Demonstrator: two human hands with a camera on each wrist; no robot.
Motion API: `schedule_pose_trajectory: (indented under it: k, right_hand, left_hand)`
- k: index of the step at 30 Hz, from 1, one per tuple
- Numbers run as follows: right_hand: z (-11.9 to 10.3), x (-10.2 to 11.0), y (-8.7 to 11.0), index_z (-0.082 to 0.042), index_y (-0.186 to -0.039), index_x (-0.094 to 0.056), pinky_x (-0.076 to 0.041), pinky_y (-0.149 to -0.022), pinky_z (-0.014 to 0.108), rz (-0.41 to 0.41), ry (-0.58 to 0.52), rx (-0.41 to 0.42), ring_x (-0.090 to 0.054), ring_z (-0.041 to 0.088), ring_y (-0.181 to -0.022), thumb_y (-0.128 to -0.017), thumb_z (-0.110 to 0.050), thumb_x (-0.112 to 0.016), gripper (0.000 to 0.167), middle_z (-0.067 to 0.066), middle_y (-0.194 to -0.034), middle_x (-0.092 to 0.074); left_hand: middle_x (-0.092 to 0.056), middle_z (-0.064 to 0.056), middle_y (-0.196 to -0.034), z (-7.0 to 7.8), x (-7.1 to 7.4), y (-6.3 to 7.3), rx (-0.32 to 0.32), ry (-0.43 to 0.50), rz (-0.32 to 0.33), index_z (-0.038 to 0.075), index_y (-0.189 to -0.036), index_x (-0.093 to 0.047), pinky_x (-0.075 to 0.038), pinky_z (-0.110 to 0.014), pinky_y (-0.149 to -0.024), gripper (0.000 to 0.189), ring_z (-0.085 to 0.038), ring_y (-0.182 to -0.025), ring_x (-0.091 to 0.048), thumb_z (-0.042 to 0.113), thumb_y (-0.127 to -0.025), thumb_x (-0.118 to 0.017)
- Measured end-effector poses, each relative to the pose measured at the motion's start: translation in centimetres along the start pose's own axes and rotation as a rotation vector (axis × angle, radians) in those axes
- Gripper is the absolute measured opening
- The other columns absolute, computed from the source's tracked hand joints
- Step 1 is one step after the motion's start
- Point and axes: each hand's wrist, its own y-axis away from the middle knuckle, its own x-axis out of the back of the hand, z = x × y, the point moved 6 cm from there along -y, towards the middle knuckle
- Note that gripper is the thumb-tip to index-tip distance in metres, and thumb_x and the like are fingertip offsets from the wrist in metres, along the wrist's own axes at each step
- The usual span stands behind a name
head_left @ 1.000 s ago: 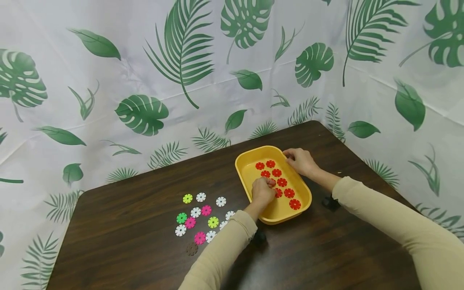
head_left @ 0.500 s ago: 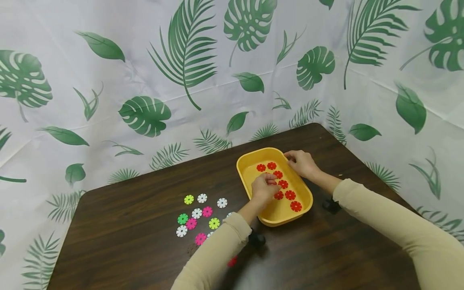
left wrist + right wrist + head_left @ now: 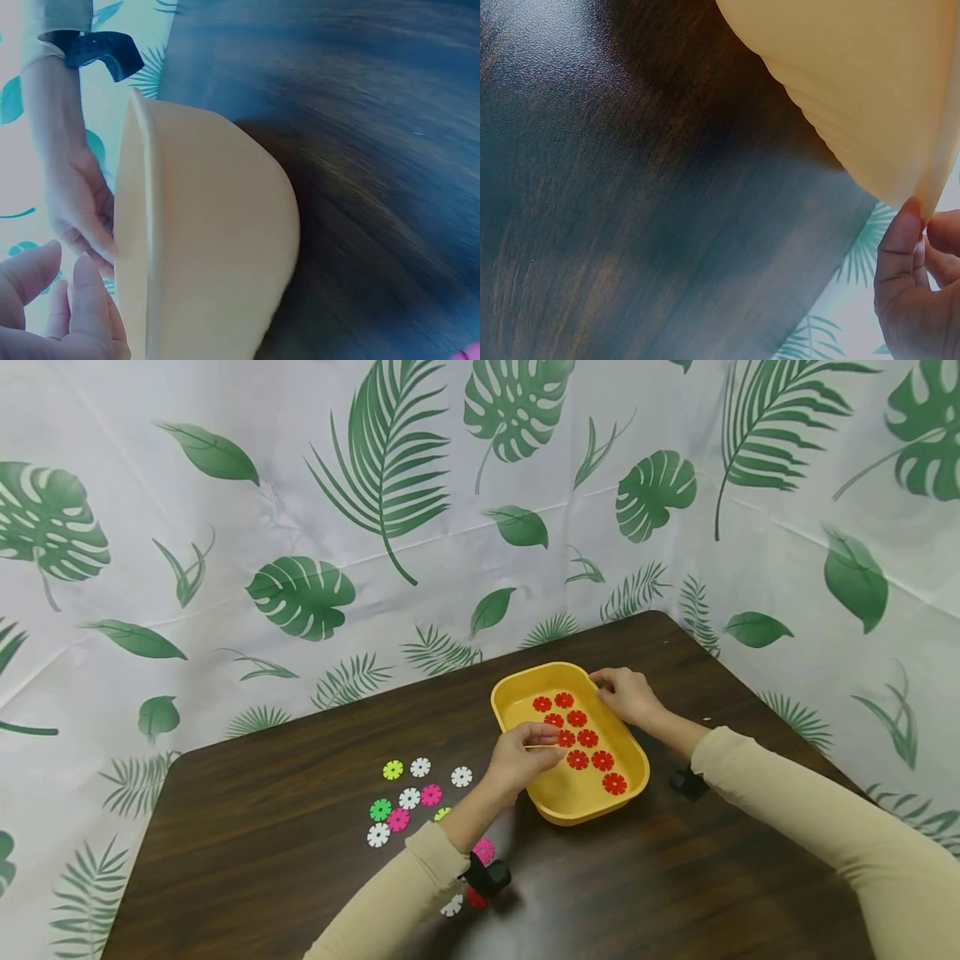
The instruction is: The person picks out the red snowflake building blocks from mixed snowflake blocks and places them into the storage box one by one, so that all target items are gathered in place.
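Observation:
A yellow tray stands on the table with several red notched discs lying flat inside, roughly in two rows. My left hand is over the tray's left rim. Its thumb and fingers are apart, and nothing shows between them in the left wrist view, where the hand appears at the lower left. On the far right side, my right hand pinches the tray's rim between thumb and fingers. The right wrist view shows those fingers against the tray wall.
Several loose discs lie left of the tray on the dark wooden table, among them a green disc, a white disc and a pink disc. Near my left wrist lies a red disc. A leaf-patterned cloth hangs behind.
My left hand has lifted from the red discs and drawn back left toward the tray's rim, its fingers spreading. More red discs now show. The right hand stays on the rim.

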Motion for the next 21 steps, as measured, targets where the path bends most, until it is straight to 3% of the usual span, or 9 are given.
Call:
schedule_pose_trajectory:
  k: [7, 21]
  right_hand:
    - [0.0, -0.1, 0.0, 0.007, -0.123, -0.056, -0.051, -0.059, 0.027, 0.002, -0.001, -0.007, -0.054, 0.021, -0.067, -0.093, -0.003, -0.055, 0.032, 0.017, -0.084, -0.058]
    - [-0.2, 0.0, 0.0, 0.007, -0.123, -0.055, -0.051, -0.058, 0.026, 0.0, 0.002, -0.009, -0.054, 0.022, -0.067, -0.093, -0.003, -0.055, 0.032, 0.017, -0.084, -0.058]
  left_hand:
    - [-0.059, -0.023, -0.111, -0.9, 2.6, 2.4, -0.031, 0.054, -0.025, -0.009, -0.117, -0.056, -0.055, -0.029, -0.081, 0.037, -0.01, -0.083, -0.061, 0.003, -0.084, -0.067]
    - [-0.057, -0.03, -0.111, -5.5, 6.8, 7.4, -0.006, -0.011, -0.085, -0.015, -0.117, -0.052, -0.051, -0.018, -0.073, 0.041, -0.009, -0.083, -0.06, 0.0, -0.082, -0.068]
